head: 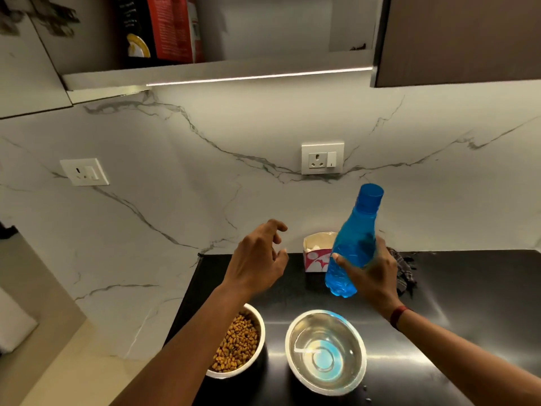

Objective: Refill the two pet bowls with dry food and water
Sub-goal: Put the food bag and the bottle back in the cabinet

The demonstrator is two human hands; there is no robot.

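Two steel bowls sat closest on the black counter [456, 291]: I counted one food bowl [263, 332] full of kibble and one water bowl [351, 332] with water. Behind them, the right hand [371, 271] gripped the one blue bottle [355, 244], capped and tilted. The left hand [257, 259] hovered empty, fingers loosely spread. One carton [314, 250], one cloth [405, 268] and two sockets [84, 172] [322, 158] showed beyond.

Dim kitchen; under-cabinet light strip [260, 76] glares; wide-angle edges bend.

White marble-veined wall [234, 200] with two sockets [323, 158], lit strip [257, 77] under cabinet, black countertop [453, 288].
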